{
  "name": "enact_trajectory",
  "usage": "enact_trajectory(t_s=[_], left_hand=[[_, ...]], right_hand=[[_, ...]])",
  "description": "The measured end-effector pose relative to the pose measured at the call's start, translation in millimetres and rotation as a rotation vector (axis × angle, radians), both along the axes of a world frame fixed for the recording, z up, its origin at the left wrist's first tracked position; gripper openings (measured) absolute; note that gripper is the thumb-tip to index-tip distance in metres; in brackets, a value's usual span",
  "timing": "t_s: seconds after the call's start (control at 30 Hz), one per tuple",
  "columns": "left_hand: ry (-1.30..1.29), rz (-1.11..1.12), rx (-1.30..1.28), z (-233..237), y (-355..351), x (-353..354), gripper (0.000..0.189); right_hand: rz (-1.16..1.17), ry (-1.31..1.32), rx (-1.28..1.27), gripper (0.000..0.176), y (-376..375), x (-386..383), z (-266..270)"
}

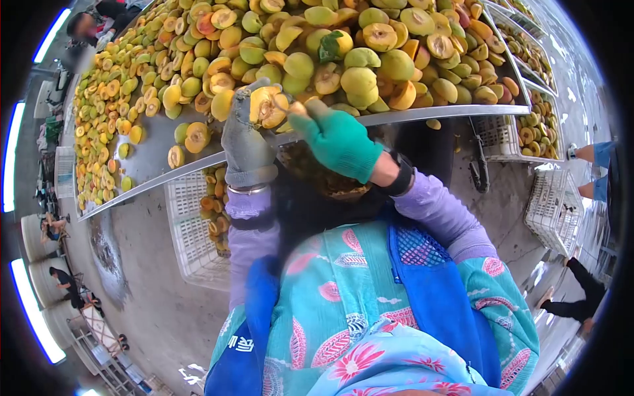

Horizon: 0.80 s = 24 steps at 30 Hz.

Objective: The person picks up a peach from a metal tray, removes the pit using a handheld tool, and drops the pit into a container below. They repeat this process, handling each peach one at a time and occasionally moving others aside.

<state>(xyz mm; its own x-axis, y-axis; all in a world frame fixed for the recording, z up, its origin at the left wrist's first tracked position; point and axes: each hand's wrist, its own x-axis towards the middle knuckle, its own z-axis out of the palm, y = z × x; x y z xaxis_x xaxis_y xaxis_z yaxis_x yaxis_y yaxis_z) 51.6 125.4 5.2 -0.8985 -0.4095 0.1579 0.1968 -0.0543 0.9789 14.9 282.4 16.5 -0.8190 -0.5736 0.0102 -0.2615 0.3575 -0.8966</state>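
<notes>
My left hand point(247, 143), in a grey glove, is closed around a halved yellow peach point(269, 107), its cut face showing. Close beside that half, my right hand point(340, 140) wears a green glove, with its fingers curled together. Something small and blurred pokes out from the right fingertips toward the fruit; I cannot make out what it is. Both hands are over the near rim of a metal table point(409, 116). Behind them lies a heap of yellow-green peaches point(360, 72), many cut in half. A green leaf point(329, 46) rests among them.
Below the table on the left stands a white crate point(191, 228) with fruit pieces. More crates point(500, 137) of fruit stand at the right, and another white crate point(553, 210) is on the wet concrete floor point(158, 257). Other people are at the far left and right edges.
</notes>
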Motion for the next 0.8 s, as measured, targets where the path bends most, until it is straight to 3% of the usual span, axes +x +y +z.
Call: enact_trajectory(t_s=[0.07, 0.1, 0.3, 0.37, 0.43, 0.47, 0.5, 0.57, 0.6, 0.67, 0.77, 0.8], left_hand=[[-0.003, -0.02, 0.145, -3, 2, -1, 0.045], [-0.002, 0.037, 0.01, 2, 10, 0, 0.042], [0.04, 0.176, 0.078, -1, 20, -12, 0.026], [0.098, 0.359, -0.144, -34, 15, -15, 0.026], [0.124, 0.395, -0.044, -31, 23, -15, 0.025], [0.129, 0.363, 0.059, -28, 28, -16, 0.025], [0.149, 0.312, 0.129, -23, 30, -20, 0.026], [0.181, 0.236, -0.005, -24, 24, -35, 0.032], [0.051, 0.274, -0.158, 6, 36, -33, 0.032], [-0.048, 0.16, -0.054, -8, 23, -41, 0.029], [0.001, 0.237, -0.382, 9, 31, -49, 0.026], [0.004, 0.181, -0.36, 14, 36, -48, 0.025]], right_hand=[[0.023, 0.115, 0.118, 0.041, -3, 0, -3], [0.022, 0.115, 0.138, 0.042, -5, 0, -7], [-0.039, 0.058, -0.041, 0.037, -14, 2, -20], [0.012, 0.224, -0.147, 0.037, -17, 7, -36], [0.116, 0.546, -0.118, 0.044, -17, 8, -52], [0.124, 0.537, -0.11, 0.043, -17, 6, -57], [0.102, 0.376, -0.145, 0.042, -20, 7, -59], [0.013, -0.021, -0.282, 0.042, -24, -4, -57], [-0.013, -0.133, -0.338, 0.042, -30, -6, -59], [-0.015, -0.659, -0.263, 0.05, -18, -7, -14], [-0.082, -0.795, -0.41, 0.05, -4, 4, 24], [-0.112, -0.549, -0.438, 0.048, -9, -1, 0]])
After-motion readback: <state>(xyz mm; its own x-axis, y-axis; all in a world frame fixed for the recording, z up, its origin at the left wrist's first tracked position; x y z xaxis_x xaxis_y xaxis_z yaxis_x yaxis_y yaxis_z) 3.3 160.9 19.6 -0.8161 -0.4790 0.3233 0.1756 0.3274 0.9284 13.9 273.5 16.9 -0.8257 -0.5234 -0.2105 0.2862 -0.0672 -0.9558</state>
